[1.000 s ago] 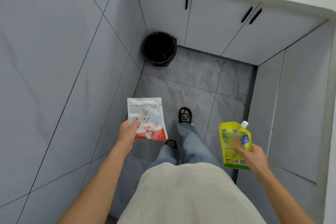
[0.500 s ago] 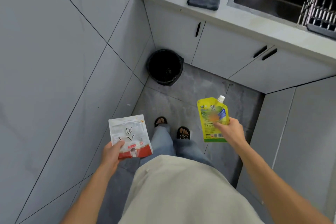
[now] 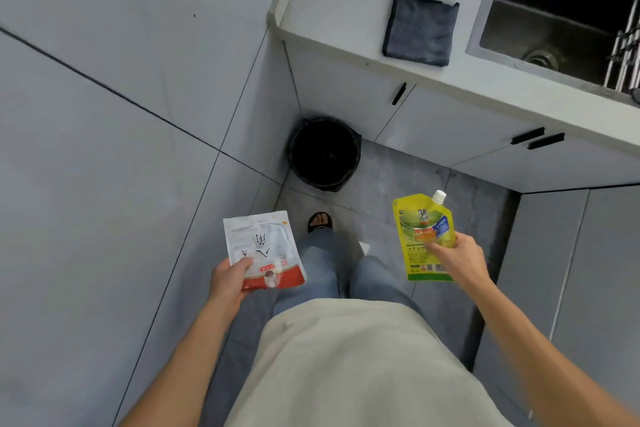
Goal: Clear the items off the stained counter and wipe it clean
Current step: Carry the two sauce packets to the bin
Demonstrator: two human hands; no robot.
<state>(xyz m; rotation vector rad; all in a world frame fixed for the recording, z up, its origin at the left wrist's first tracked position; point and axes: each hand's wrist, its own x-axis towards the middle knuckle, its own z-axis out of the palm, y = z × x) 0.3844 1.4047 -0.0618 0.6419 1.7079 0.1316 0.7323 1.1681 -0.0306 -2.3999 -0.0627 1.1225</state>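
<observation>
Two light, limp pouches are in hand above the floor. My left hand (image 3: 231, 279) pinches the white sachet (image 3: 263, 250) at its lower corner; my right hand (image 3: 457, 258) fingers clamp the yellow spout pouch (image 3: 423, 236) mid-body. Film likely slippery; hold at seams.

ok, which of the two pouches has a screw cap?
The yellow-green pouch in the right hand: white spout cap at its top corner. The white-and-red packet in the left hand is flat, no spout.
</observation>
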